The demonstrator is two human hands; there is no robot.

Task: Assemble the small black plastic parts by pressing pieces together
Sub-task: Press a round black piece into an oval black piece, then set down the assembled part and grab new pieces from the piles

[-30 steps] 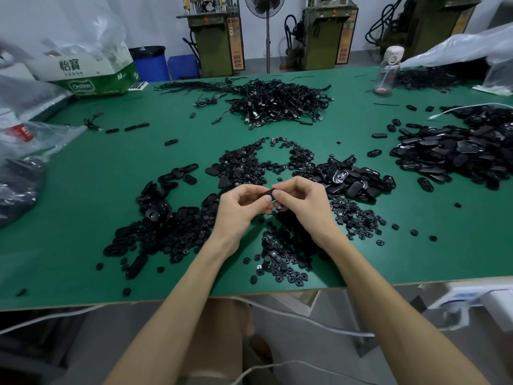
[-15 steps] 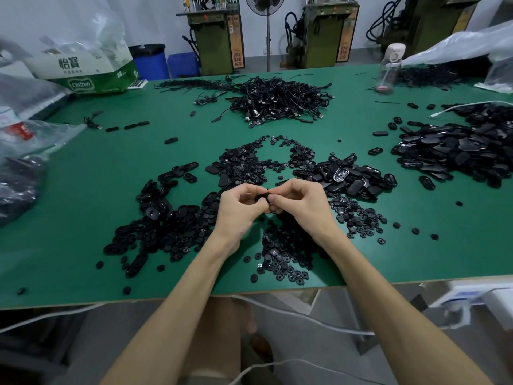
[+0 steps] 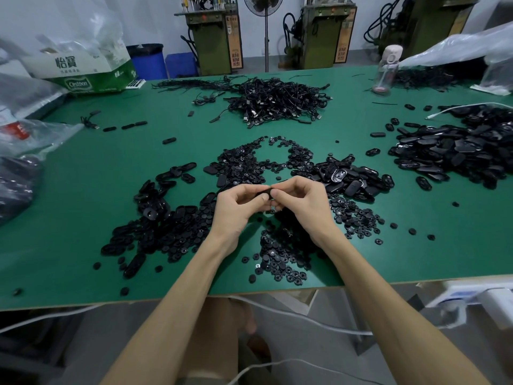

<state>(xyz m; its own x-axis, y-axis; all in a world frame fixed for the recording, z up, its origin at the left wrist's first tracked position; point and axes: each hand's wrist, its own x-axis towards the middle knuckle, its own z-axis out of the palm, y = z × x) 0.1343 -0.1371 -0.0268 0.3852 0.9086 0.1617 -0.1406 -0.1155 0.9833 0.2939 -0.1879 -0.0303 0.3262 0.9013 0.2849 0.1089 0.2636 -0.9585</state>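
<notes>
Above the near middle of the green tabletop [image 3: 83, 218], the person's left hand [image 3: 236, 209] and right hand [image 3: 302, 204] are meeting fingertip to fingertip. Both are pinching one small black oval plastic part [image 3: 265, 193] between thumbs and curled fingers, holding it clear of the surface. Against the moments just before, hardly anything is shifting: the hands are staying in the same spot and the pinch is only drawing a little tighter. That suggests a press-fit is being squeezed home, not a new piece being fetched. Whether the pieces are already seated I cannot tell, since the fingers are covering most of the joint. Stock is lying all round the hands: a scatter of small round black plastic discs [image 3: 280, 254] at six o'clock, a spread of black oval plastic shells [image 3: 155, 226] at nine o'clock, a further heap of glossy black oval casings [image 3: 352, 179] at two o'clock, and a tangle of black cables [image 3: 277, 101] at twelve o'clock.
</notes>
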